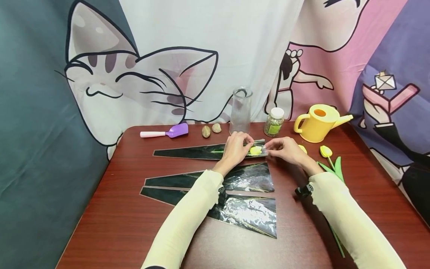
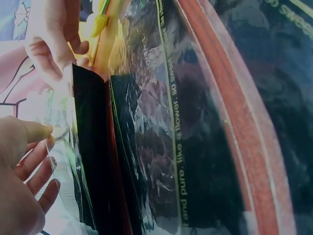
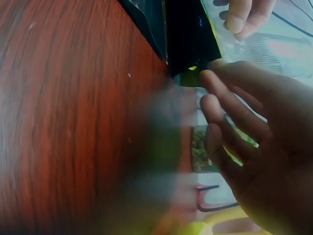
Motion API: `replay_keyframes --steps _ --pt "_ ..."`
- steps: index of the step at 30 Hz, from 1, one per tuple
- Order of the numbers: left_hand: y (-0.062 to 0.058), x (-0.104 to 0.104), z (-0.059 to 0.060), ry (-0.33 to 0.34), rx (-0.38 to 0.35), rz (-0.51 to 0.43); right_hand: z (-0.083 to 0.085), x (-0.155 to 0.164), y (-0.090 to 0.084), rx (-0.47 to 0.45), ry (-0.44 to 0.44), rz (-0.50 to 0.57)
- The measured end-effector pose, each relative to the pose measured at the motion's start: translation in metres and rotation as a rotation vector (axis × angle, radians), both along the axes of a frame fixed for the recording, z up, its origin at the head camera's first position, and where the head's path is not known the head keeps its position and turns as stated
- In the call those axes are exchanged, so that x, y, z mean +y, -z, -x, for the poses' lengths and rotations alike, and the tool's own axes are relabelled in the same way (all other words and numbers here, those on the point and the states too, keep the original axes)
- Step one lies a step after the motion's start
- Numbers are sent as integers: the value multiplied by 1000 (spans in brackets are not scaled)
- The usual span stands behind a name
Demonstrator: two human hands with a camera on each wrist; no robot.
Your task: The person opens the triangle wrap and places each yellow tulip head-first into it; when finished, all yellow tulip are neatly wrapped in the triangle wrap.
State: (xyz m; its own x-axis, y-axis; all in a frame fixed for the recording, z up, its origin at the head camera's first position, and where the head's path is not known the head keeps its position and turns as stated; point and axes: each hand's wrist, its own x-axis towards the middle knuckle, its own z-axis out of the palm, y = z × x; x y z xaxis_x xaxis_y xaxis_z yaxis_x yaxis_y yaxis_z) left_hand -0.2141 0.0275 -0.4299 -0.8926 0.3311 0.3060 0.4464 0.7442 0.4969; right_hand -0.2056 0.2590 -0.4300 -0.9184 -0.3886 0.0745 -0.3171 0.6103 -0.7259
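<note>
My left hand (image 1: 248, 144) and right hand (image 1: 269, 149) meet at the wide mouth of the far black-and-clear flower sleeve (image 1: 198, 152), and both pinch its film. A yellow tulip head (image 1: 255, 150) lies inside that mouth between the hands. In the left wrist view my left hand (image 2: 36, 147) holds the clear film while my right hand (image 2: 66, 56) grips the top of the black layer of the sleeve (image 2: 93, 147), with the tulip (image 2: 99, 21) beyond. In the right wrist view my right hand (image 3: 220, 93) touches the sleeve (image 3: 190, 39) corner.
Two more sleeves (image 1: 250, 178) (image 1: 248, 213) lie nearer me. Loose yellow tulips (image 1: 326, 151) lie on the brown table (image 1: 111, 224) at right. Along the back stand a glass vase (image 1: 240, 110), a jar (image 1: 274, 122), a yellow watering can (image 1: 317, 123), two stones (image 1: 206, 131) and a purple scoop (image 1: 169, 131).
</note>
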Motion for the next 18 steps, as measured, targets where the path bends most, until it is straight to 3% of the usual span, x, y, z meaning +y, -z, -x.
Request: replay_keyframes --steps 6,18 --pt "3 0 1 -15 -4 -10 -15 11 -13 43 10 -75" --pt "4 -1 -4 15 -18 3 -57 35 -35 198 95 -189"
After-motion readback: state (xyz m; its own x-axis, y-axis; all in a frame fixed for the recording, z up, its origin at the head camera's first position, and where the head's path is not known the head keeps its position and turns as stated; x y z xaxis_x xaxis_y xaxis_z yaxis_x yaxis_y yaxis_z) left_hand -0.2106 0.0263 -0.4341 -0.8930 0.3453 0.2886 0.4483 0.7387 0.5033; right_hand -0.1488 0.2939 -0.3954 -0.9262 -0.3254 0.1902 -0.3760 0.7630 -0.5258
